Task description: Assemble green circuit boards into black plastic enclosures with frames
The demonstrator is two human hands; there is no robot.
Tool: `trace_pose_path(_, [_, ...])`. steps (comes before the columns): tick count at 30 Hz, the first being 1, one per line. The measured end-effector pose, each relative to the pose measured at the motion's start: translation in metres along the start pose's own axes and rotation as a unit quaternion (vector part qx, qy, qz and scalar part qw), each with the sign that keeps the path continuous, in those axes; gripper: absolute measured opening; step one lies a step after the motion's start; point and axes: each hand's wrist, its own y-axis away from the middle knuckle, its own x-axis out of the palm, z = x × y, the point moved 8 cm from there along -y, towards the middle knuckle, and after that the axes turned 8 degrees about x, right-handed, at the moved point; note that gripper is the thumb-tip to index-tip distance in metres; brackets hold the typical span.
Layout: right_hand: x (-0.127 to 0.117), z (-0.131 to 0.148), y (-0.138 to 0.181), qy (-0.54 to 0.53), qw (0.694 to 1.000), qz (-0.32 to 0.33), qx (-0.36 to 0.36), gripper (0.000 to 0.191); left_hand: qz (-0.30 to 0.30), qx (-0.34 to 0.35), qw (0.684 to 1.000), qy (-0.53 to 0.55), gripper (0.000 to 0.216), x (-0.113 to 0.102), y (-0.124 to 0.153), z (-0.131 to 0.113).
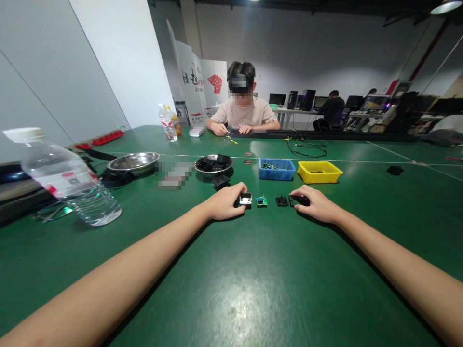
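My left hand [227, 202] is closed round a small open box-shaped housing [245, 199], pale inside, with thumb and fingers at its sides. Just right of it lies a small green circuit board [262, 201] with a blue component on top. Beside the board is a small flat black plastic part [281, 201] with a raised bit. My right hand [316, 205] grips a black plastic piece [299, 200] resting on the table; its far end is hidden under the fingers. Both hands rest at the table, the board and flat part between them.
Behind the hands stand a metal bowl [213, 174] of black parts, a blue bin [277, 176] of circuit boards and a yellow bin [320, 179]. A metal dish [133, 169] and a water bottle [72, 178] are leftward. A person [243, 113] works opposite; black cable [307, 150] lies farther back.
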Motion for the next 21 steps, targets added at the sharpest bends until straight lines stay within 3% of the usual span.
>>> trace_pose_path(14, [0.0,0.0,0.0,0.001,1.0,-0.004,-0.006,0.034,-0.037,0.009,0.999,0.02,0.028,-0.008,0.001,-0.005])
trace_pose_path(21, [-0.001,-0.001,0.0,-0.001,1.0,-0.008,-0.007,0.033,-0.106,-0.011,0.993,0.042,0.03,-0.013,0.001,0.003])
